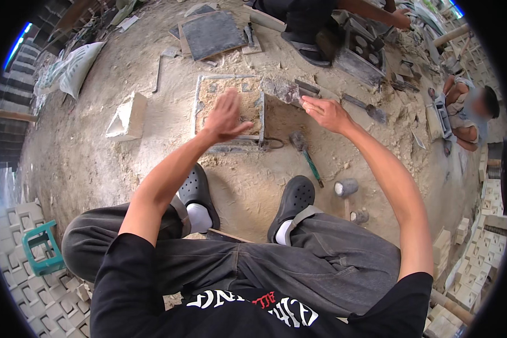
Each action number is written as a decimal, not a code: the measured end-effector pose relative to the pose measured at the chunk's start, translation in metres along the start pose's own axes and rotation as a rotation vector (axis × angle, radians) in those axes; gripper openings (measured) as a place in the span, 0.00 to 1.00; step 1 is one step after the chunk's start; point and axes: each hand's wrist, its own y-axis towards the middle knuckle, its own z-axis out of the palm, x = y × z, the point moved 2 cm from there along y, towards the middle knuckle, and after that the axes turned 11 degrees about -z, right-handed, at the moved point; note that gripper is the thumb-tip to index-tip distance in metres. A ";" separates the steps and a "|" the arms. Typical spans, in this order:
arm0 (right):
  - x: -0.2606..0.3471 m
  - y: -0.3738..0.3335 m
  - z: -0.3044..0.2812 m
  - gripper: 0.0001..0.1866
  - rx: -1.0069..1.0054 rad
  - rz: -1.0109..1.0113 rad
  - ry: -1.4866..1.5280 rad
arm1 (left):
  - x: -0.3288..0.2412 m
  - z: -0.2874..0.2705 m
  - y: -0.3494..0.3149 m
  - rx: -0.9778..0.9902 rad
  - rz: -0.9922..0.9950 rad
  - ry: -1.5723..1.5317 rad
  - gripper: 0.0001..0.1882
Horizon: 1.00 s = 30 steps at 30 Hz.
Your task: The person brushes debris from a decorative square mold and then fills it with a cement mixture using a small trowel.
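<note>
A square metal mould frame [194,110] sits on the sandy ground in front of me, filled with crumbly tan material [248,87]. My left hand [229,115] is over the fill, slightly blurred, fingers stretched out and thumb apart, holding nothing; whether it touches the fill I cannot tell. Right of the frame, my right hand [328,114] has its fingertips pressed together at the end of a flat, sand-caked piece [280,89], whose far end reaches the frame's right edge. Below the frame's right corner lies a brush-like tool with a green handle [308,160].
Pale block [130,118] stands left; dark square plates [214,35] and a hammer [249,35] lie beyond. A trowel [372,111] and cylindrical mallet head [346,187] lie right. One person [321,22] works beyond, another [467,110] sits far right. A green stool [44,248] stands lower left.
</note>
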 end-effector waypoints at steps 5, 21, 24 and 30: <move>-0.006 -0.001 0.006 0.22 -0.017 -0.053 -0.028 | -0.044 0.013 -0.008 0.001 0.450 -0.022 0.51; -0.035 -0.031 -0.003 0.24 -0.112 0.249 -0.032 | -0.026 -0.006 0.110 -0.086 0.071 -0.011 0.48; -0.036 -0.014 0.006 0.26 -0.189 0.294 -0.007 | -0.033 -0.007 0.123 -0.076 0.102 -0.021 0.46; 0.003 0.035 0.014 0.25 -0.171 0.461 0.134 | -0.001 0.013 0.085 -0.110 -0.025 -0.080 0.46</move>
